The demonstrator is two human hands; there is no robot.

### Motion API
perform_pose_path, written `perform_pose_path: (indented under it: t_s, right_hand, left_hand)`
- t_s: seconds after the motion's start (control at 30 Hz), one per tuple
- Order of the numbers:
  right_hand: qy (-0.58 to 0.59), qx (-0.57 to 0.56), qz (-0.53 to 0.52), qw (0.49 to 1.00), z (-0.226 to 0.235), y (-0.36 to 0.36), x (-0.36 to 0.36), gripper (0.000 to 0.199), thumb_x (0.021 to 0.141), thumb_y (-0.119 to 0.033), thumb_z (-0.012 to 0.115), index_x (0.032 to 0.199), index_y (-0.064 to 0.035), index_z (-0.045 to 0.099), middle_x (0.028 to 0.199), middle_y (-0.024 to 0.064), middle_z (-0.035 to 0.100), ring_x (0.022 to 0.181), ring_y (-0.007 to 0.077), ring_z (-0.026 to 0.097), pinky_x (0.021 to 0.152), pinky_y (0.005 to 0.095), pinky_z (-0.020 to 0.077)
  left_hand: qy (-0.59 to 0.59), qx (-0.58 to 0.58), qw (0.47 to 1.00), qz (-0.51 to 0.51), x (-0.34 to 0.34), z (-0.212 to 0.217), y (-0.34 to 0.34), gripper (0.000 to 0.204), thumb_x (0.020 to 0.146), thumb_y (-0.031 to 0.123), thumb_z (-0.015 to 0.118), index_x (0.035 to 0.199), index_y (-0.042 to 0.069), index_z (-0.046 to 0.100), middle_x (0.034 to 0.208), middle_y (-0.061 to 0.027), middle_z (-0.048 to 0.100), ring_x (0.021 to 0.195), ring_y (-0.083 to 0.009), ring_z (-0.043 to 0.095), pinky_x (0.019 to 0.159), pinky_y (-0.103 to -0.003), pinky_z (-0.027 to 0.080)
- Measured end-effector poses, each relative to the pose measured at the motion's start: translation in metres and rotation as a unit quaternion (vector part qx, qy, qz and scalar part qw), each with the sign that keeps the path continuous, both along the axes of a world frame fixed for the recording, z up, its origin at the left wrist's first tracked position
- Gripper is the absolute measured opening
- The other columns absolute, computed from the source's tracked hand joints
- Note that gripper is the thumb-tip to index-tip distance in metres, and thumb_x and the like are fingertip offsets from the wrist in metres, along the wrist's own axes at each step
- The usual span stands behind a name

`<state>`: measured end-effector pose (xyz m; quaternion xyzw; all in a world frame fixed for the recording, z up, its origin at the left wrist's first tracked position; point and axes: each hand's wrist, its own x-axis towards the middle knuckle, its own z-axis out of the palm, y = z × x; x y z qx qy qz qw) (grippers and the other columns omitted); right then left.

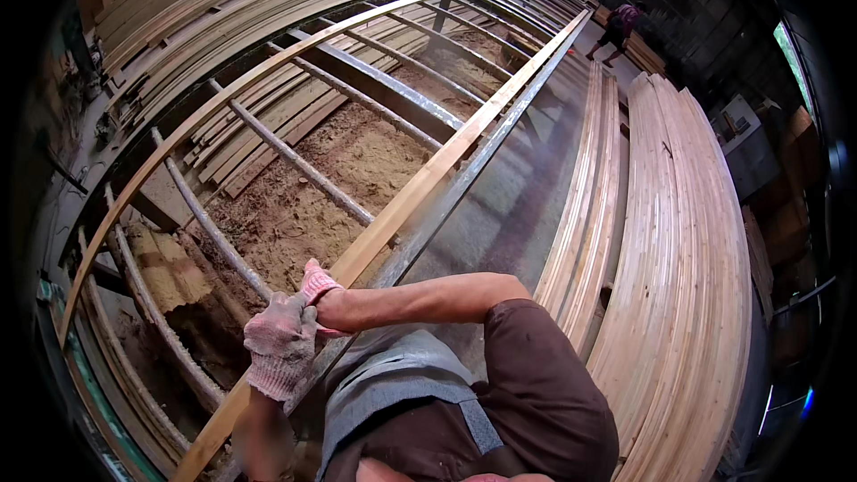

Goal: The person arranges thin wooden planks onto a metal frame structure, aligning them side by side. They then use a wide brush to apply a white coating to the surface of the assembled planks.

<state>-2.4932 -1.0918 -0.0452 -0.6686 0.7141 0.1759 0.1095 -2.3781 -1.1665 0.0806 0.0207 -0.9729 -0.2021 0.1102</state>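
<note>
My left hand [278, 339], in a grimy white and pink knit glove, is closed with its fingers curled against my right wrist. It appears to grip the cuff of the glove there. My right hand [317, 284] wears a pink and white glove whose edge flares out at the wrist; its fingers are hidden behind the left hand. Both hands are over a long, narrow wooden board [420, 180], which lies along the near side of a metal roller frame [308, 170]. A second long strip of wood [241, 80] runs along the frame's far side.
Sawdust [357, 156] and stacked boards lie beneath the rollers. A metal rail [464, 180] borders the frame beside me. On my right is a broad stack of planks [669, 241]. More lumber [214, 0] lies at far left. A person [620, 29] walks in the distance.
</note>
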Motion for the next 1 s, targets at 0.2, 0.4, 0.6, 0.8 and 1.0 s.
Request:
perform_pose_path:
  t_s: [0.2, 0.4, 0.6, 0.8, 1.0]
  right_hand:
    - [-0.126, -0.039, 0.020, 0.991, -0.008, 0.011, 0.010, 0.053, 0.092, -0.054, 0.055, 0.129, -0.0171, 0.063, 0.111, 0.0059, 0.070, 0.104, 0.0302, 0.061, 0.085, 0.0583, 0.0409]
    - [-0.230, -0.038, 0.009, 0.972, -0.003, 0.022, 0.025, 0.055, 0.094, -0.052, 0.054, 0.132, -0.0131, 0.060, 0.110, 0.0085, 0.071, 0.105, 0.0295, 0.062, 0.088, 0.0542, 0.0426]
    - [-0.404, -0.069, -0.044, 0.911, 0.024, 0.027, 0.010, 0.057, 0.097, -0.050, 0.053, 0.136, -0.0091, 0.056, 0.110, 0.0111, 0.071, 0.107, 0.0289, 0.063, 0.090, 0.0501, 0.0442]
    - [-0.668, -0.136, -0.177, 0.710, 0.051, -0.008, -0.009, 0.059, 0.099, -0.049, 0.052, 0.139, -0.0051, 0.052, 0.109, 0.0137, 0.072, 0.108, 0.0283, 0.064, 0.093, 0.0460, 0.0459]
    - [-0.869, -0.205, -0.258, 0.369, 0.074, -0.026, 0.006, 0.061, 0.101, -0.047, 0.051, 0.142, -0.0011, 0.049, 0.108, 0.0163, 0.072, 0.109, 0.0276, 0.065, 0.096, 0.0419, 0.0475]
  left_hand:
    - [0.072, 0.325, 0.943, -0.023, -0.029, 0.006, 0.041, 0.004, 0.085, 0.004, 0.070, 0.085, 0.000, 0.068, 0.077, -0.0167, 0.067, 0.071, -0.0333, 0.067, 0.066, -0.040, 0.052]
    - [0.068, 0.295, 0.951, -0.059, -0.024, 0.001, 0.033, 0.003, 0.085, 0.003, 0.069, 0.087, 0.000, 0.069, 0.078, -0.0167, 0.069, 0.070, -0.0304, 0.068, 0.066, -0.038, 0.053]
    - [-0.021, 0.466, 0.881, 0.079, -0.006, -0.003, 0.023, 0.006, 0.086, 0.003, 0.068, 0.092, 0.000, 0.069, 0.078, -0.0157, 0.069, 0.071, -0.0283, 0.068, 0.068, -0.036, 0.054]
    - [0.213, 0.267, 0.939, -0.030, -0.014, 0.006, 0.018, 0.007, 0.086, 0.000, 0.068, 0.093, 0.002, 0.067, 0.070, -0.0115, 0.062, 0.060, -0.0240, 0.061, 0.059, -0.034, 0.051]
    - [0.211, 0.144, 0.966, -0.032, 0.043, 0.020, 0.003, 0.029, 0.083, 0.020, 0.076, 0.110, 0.013, 0.066, 0.096, -0.0098, 0.066, 0.080, -0.0275, 0.069, 0.066, -0.038, 0.056]
